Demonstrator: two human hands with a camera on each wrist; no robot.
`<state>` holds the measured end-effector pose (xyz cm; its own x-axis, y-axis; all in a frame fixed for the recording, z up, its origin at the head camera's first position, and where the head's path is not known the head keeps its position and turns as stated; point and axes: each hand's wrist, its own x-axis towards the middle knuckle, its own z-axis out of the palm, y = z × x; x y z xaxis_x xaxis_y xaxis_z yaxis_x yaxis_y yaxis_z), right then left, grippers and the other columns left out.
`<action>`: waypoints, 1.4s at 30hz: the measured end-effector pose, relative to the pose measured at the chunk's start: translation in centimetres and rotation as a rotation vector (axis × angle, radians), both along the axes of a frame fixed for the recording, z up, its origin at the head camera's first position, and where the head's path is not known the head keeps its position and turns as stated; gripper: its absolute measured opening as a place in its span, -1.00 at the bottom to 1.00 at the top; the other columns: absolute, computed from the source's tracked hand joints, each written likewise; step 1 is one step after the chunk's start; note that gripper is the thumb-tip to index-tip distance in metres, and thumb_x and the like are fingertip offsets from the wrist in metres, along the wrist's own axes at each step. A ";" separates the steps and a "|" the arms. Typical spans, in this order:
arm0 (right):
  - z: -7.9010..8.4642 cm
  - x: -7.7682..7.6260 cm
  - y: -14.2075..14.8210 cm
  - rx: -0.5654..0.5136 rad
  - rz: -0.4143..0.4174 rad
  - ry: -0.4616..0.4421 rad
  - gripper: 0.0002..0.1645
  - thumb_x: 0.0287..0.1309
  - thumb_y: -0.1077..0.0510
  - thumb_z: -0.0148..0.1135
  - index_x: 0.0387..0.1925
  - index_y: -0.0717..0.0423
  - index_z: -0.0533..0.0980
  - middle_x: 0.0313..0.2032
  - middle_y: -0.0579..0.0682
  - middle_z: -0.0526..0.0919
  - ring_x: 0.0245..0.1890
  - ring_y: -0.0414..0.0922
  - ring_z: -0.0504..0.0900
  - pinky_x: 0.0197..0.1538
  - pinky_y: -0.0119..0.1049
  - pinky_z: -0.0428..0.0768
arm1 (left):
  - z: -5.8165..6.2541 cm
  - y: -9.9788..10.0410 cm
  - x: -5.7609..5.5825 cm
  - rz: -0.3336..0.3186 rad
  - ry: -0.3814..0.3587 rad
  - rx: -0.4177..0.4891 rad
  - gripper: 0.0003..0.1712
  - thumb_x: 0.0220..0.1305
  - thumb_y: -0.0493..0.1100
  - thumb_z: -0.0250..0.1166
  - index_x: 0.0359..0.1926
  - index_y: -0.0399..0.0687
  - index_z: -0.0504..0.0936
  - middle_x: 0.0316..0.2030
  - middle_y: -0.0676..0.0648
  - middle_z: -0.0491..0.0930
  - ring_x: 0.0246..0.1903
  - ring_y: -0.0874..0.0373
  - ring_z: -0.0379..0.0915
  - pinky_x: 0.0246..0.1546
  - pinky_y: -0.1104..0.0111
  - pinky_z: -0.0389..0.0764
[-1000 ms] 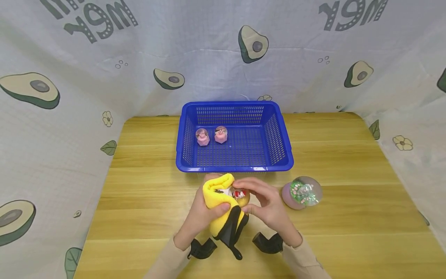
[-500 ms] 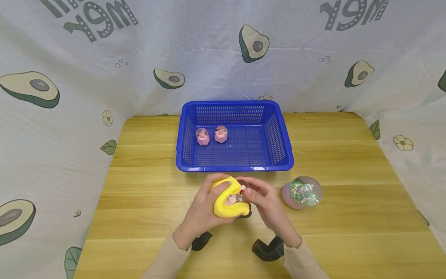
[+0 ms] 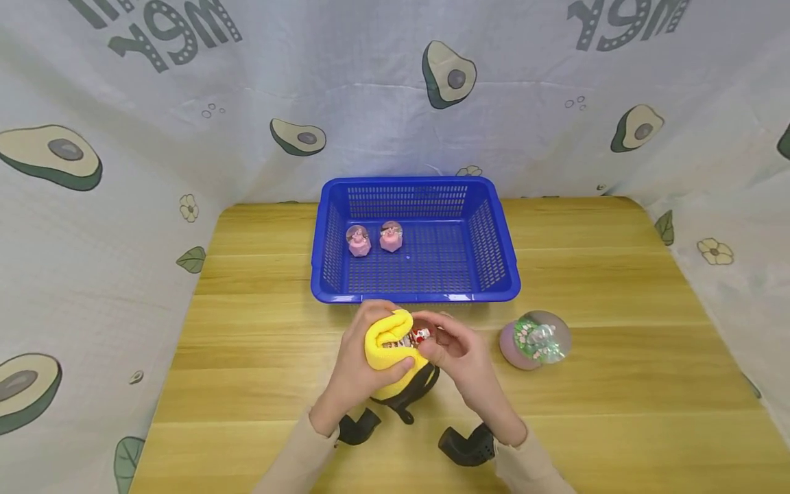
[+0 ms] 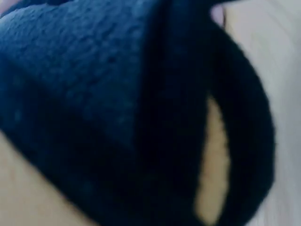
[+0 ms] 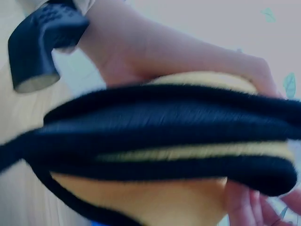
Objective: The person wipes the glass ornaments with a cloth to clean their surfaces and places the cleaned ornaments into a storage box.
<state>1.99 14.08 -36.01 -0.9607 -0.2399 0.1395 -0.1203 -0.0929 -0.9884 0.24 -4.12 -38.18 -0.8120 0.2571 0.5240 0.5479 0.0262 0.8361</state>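
In the head view my left hand (image 3: 354,367) grips a yellow cloth (image 3: 381,360) with black edging, its thumb across the front. The cloth is wrapped around a snow globe (image 3: 422,335) with a small red-and-white figure inside; its lower part is hidden in the folds. My right hand (image 3: 463,357) holds the globe's clear dome from the right, thumb in front and fingers behind. Close up in the left wrist view, the cloth's dark side (image 4: 94,75) fills most of the picture. Black-edged folds of the cloth (image 5: 188,127) cross the right wrist view.
Just beyond the hands stands a blue plastic basket (image 3: 416,298) holding two small pink snow globes, one (image 3: 358,241) left of the other (image 3: 391,237). A larger snow globe (image 3: 535,341) with a purple base is right of my right hand on the wooden table (image 3: 247,357). A patterned curtain (image 3: 370,68) hangs behind.
The left hand has turned the cloth around the globe and back, its thumb in front again and the black edging hanging below. The right hand has shifted its hold on the dome slightly.
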 end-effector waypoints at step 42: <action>-0.1 -0.6 0.9 -0.021 0.053 0.259 -0.53 0.21 0.31 0.23 0.10 0.50 0.38 0.03 0.15 0.51 0.04 -0.01 0.50 0.11 -0.28 0.50 | 0.5 0.2 0.2 -0.072 -0.101 -0.020 -0.24 -0.14 -0.18 0.55 0.10 -0.06 0.36 0.02 -0.10 0.39 -0.02 0.00 0.36 -0.02 0.24 0.47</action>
